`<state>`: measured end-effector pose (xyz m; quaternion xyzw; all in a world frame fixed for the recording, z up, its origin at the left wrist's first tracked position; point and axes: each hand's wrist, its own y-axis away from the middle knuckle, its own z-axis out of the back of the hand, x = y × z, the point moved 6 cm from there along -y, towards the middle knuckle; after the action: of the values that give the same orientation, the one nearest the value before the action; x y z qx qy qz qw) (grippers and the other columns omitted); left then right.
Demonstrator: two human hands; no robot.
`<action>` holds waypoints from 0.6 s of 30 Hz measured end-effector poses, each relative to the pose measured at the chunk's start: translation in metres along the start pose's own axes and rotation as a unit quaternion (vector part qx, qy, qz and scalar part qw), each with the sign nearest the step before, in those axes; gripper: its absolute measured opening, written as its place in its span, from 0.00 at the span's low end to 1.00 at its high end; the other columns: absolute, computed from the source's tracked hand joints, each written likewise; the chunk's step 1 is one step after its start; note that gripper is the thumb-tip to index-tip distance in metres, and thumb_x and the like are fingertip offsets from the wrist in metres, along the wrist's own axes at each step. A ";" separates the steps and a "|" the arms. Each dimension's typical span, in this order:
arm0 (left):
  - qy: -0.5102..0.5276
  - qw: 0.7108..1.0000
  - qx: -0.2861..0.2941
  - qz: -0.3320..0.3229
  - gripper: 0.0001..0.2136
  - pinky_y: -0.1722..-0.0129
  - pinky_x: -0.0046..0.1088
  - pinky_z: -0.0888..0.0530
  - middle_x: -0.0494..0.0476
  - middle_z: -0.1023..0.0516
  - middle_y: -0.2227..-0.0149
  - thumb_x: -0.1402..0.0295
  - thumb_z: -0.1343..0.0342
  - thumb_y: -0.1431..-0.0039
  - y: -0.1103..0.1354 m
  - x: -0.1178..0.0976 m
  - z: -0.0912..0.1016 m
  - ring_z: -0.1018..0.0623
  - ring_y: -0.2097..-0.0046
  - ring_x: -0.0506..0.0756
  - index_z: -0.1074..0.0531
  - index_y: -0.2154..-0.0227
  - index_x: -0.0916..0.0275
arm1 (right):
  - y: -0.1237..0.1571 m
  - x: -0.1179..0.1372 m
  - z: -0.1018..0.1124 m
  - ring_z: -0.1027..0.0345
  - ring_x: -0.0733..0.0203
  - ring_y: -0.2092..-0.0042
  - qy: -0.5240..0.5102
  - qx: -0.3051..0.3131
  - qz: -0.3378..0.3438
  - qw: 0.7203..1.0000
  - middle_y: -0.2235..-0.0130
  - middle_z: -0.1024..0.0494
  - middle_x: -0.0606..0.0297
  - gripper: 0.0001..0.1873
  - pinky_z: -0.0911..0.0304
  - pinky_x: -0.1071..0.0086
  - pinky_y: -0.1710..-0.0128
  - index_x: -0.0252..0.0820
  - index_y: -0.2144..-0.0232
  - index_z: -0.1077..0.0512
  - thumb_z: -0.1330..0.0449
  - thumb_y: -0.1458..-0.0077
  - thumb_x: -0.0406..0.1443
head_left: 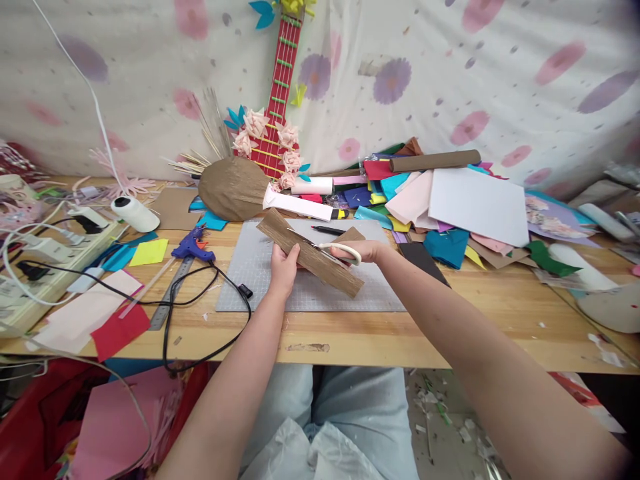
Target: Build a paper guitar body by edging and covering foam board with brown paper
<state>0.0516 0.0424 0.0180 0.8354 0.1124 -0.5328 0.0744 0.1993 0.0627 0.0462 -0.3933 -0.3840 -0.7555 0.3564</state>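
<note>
My left hand (284, 267) pinches a long strip of brown crepe paper (320, 260) from below, thumb on top, holding it aslant over the grey cutting mat (245, 287). In my right hand (357, 251) is a pair of scissors (353, 251) with off-white handles. Their blades point left and lie against the strip; whether they bite into it I cannot tell. Behind my right hand shows another piece of the brown paper (354, 234). A black marker (327, 230) lies on the mat just beyond the strip.
A blue hot glue gun (194, 245) and its looped black cable lie left of the mat, near a power strip (65, 260). At the back stand a brown rounded form (234, 189) and a red paper guitar (270, 150). Coloured paper (410, 200) is heaped at right.
</note>
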 end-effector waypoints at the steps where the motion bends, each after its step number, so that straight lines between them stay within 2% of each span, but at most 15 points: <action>1: -0.001 1.000 -0.001 -0.001 0.13 0.72 0.29 0.24 0.51 0.26 0.67 0.68 0.39 0.55 0.000 -0.001 0.000 0.25 0.69 0.50 0.37 0.67 0.60 | 0.000 0.000 0.001 0.49 0.70 0.77 -0.001 -0.002 -0.004 1.000 0.79 0.40 0.70 0.33 0.45 0.74 0.79 0.41 0.78 0.41 0.55 0.53 0.65; 8: -0.002 1.000 0.004 -0.003 0.12 0.69 0.29 0.25 0.50 0.26 0.68 0.69 0.40 0.55 -0.001 -0.001 0.000 0.26 0.69 0.50 0.36 0.68 0.60 | 0.003 0.000 0.001 0.48 0.71 0.78 -0.034 0.005 0.024 0.999 0.80 0.39 0.71 0.35 0.49 0.74 0.81 0.39 0.76 0.39 0.52 0.57 0.66; 12: 0.004 1.000 0.008 -0.017 0.11 0.66 0.28 0.26 0.50 0.26 0.68 0.71 0.41 0.55 -0.001 -0.002 0.001 0.26 0.67 0.50 0.35 0.67 0.61 | 0.006 -0.003 0.002 0.48 0.72 0.79 -0.057 0.005 0.031 0.998 0.80 0.40 0.73 0.34 0.51 0.75 0.82 0.37 0.71 0.35 0.49 0.56 0.64; 18: 0.007 0.999 0.022 -0.050 0.11 0.62 0.27 0.28 0.51 0.25 0.67 0.68 0.41 0.55 -0.002 -0.005 0.000 0.25 0.63 0.51 0.32 0.66 0.60 | 0.009 -0.010 0.005 0.48 0.73 0.80 -0.095 0.007 0.027 0.995 0.80 0.39 0.73 0.30 0.51 0.76 0.84 0.36 0.70 0.35 0.46 0.53 0.60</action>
<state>0.0491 0.0442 0.0226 0.8341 0.1426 -0.5320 0.0288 0.2126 0.0657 0.0421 -0.4712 -0.4109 -0.7020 0.3410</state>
